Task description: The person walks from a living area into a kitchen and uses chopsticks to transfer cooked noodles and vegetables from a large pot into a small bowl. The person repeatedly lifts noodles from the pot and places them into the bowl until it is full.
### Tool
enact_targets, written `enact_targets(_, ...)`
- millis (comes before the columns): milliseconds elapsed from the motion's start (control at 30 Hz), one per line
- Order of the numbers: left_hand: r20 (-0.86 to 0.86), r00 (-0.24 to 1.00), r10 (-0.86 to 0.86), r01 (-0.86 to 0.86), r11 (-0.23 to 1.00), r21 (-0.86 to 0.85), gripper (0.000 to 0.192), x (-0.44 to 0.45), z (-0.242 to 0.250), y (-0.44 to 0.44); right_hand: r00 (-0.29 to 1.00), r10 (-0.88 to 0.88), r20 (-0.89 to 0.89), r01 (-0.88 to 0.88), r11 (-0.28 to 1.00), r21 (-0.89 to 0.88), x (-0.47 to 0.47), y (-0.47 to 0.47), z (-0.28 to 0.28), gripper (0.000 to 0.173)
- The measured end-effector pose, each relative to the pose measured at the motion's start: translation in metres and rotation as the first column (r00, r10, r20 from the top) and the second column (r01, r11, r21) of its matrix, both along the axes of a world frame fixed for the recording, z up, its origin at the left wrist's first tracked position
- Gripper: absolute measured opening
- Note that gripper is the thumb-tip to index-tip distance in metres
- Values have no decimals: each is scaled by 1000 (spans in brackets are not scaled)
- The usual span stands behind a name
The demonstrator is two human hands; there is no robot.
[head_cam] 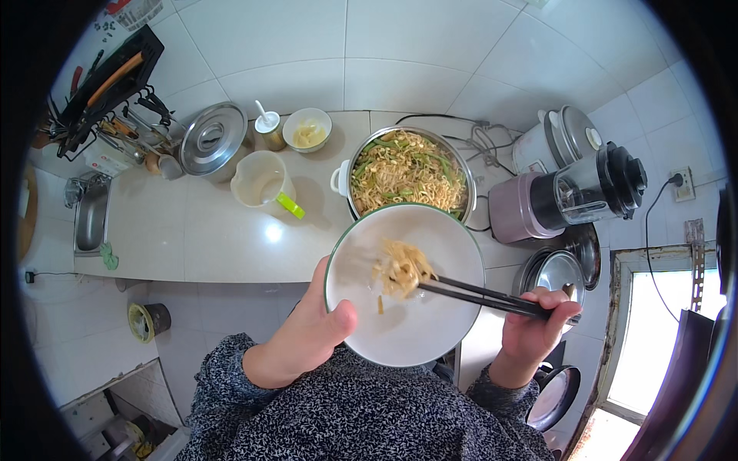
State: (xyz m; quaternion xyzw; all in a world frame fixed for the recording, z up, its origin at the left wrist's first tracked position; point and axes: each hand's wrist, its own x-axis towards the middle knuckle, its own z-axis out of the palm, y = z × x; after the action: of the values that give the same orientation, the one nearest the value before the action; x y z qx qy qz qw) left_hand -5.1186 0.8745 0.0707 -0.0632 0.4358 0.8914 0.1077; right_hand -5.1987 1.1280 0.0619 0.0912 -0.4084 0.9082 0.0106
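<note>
My left hand (311,325) grips the left rim of a white bowl (426,340) with a green edge, thumb over the inside. A small heap of noodles or shredded food (400,265) lies in the bowl, with one loose strip below it. Black chopsticks (484,298) are held in my right hand (533,331), their tips in the heap. Just beyond the bowl stands a round metal pot (470,167) with white handles. It is full of noodles mixed with green beans (409,173), and the bowl's far rim overlaps its near edge.
On the counter (150,230) stand a measuring jug (259,178) with a green handle, a small bowl (308,124), a seasoning jar (270,131) and a lidded steel pot (213,138). A blender (553,196) and stacked metal bowls (556,271) are at right. Left are a sink (92,216) and utensil rack (109,86).
</note>
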Motion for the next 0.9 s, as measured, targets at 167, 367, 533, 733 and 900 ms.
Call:
enact_targets(167,67,994,-90,89,996,17,94,7,9,-5,995,36,-90,-44,995,-93,-4,12,11,45)
enact_targets(367,193,968,-163,168,986,-13,99,20,26,-14,952,210,-223,-234,968,-87,-3,14,35,46)
enact_targets(533,173,943,-285,278,958,65,100,23,36,-22,891,356,-280,-407,901,-148,-7,11,47,43)
enact_targets(733,160,892,-422,395,902,175,103,21,46,-30,789,533,-306,-592,793,-145,-13,8,59,43)
enact_targets(900,114,922,-370,323,898,300,104,28,32,-24,811,532,-245,-585,758,-289,-7,-6,59,41)
